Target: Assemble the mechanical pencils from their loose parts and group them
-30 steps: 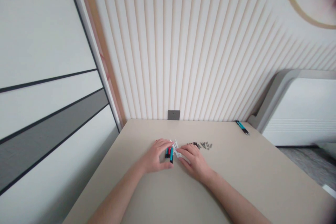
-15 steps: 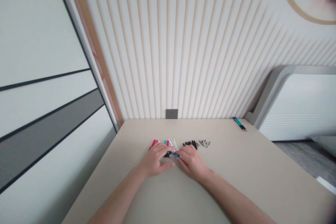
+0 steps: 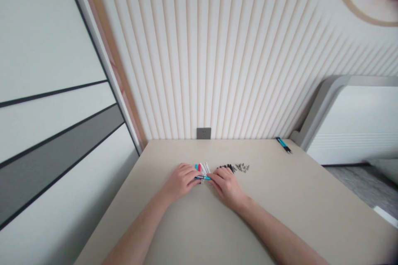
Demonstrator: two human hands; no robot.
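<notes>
One pen (image 3: 203, 178) — slim, bright blue — left hand (image 3: 183, 179) to right hand (image 3: 228, 184).

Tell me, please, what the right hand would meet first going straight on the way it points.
The right hand would likely meet the white sticks first, though depth is unclear.

A thin blue pen (image 3: 204, 178), darker at its left end, is held at both ends. It points side to side, like the table's (image 3: 192, 223) back edge, nearer the back left corner than the back right.
</notes>
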